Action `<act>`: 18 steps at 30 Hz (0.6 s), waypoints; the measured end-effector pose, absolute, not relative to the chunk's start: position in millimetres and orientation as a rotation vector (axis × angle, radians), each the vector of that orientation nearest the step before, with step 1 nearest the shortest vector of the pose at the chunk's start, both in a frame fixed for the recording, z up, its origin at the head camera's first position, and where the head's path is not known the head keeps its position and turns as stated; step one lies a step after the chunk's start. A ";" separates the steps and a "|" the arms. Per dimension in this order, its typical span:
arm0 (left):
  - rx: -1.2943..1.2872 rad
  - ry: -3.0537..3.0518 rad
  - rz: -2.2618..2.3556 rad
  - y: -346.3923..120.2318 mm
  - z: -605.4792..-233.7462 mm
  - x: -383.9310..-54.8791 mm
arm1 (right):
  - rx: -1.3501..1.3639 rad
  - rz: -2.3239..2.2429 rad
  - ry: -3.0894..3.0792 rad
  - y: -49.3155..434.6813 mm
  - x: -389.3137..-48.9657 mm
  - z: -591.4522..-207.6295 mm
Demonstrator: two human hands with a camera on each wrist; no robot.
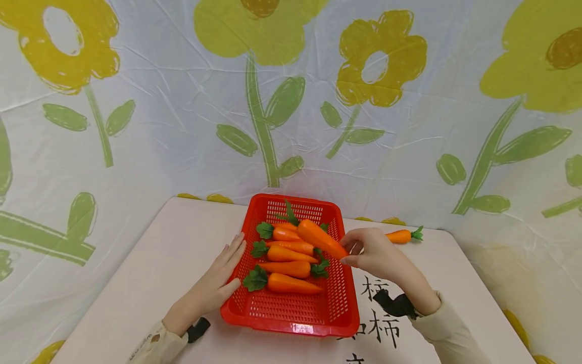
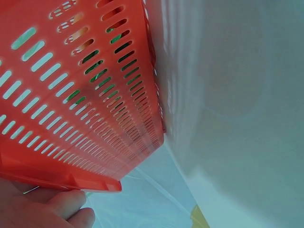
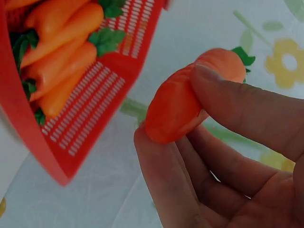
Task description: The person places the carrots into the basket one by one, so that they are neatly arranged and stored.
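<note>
A toy-like orange carrot (image 1: 320, 238) is pinched between the thumb and fingers of my right hand (image 1: 384, 258), raised over the right side of a red plastic basket (image 1: 291, 328). In the right wrist view this carrot (image 3: 175, 107) is seen nearly end-on, with the thumb on top. My left hand (image 1: 211, 283) rests along the basket's left rim with its fingers extended; in the left wrist view its fingertips (image 2: 66, 204) touch the rim. Inside the basket several carrots (image 1: 291, 254) with green leaf tops lie crosswise in a rough column, partly overlapping.
Another carrot (image 1: 400, 236) lies on the pale table (image 1: 182, 242) beyond my right hand, partly hidden by it. Dark written characters (image 1: 384, 328) mark the tabletop right of the basket. A flower-printed cloth (image 1: 182, 126) hangs behind the table.
</note>
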State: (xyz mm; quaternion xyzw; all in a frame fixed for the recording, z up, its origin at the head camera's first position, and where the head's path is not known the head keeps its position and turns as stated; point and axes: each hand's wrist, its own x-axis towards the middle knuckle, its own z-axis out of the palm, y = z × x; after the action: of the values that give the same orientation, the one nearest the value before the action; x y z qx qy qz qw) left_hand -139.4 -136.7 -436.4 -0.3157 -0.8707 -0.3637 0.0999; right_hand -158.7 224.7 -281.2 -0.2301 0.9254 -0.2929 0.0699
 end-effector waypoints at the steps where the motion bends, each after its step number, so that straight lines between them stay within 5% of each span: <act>1: -0.932 -2.573 -1.079 -136.5 -436.3 -139.5 | -0.730 -0.855 2.770 219.8 -159.1 -281.9; 18: -0.925 -2.581 -1.103 -135.1 -437.4 -140.5 | -0.855 -0.402 2.623 155.4 -154.1 -313.2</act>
State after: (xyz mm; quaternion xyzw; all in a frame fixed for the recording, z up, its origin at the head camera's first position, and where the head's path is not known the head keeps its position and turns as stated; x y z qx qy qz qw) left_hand -140.5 -135.1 -437.4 -0.3117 -0.8696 -0.3715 0.0930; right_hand -154.1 155.4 -313.2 -0.3019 0.9261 -0.1421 0.1760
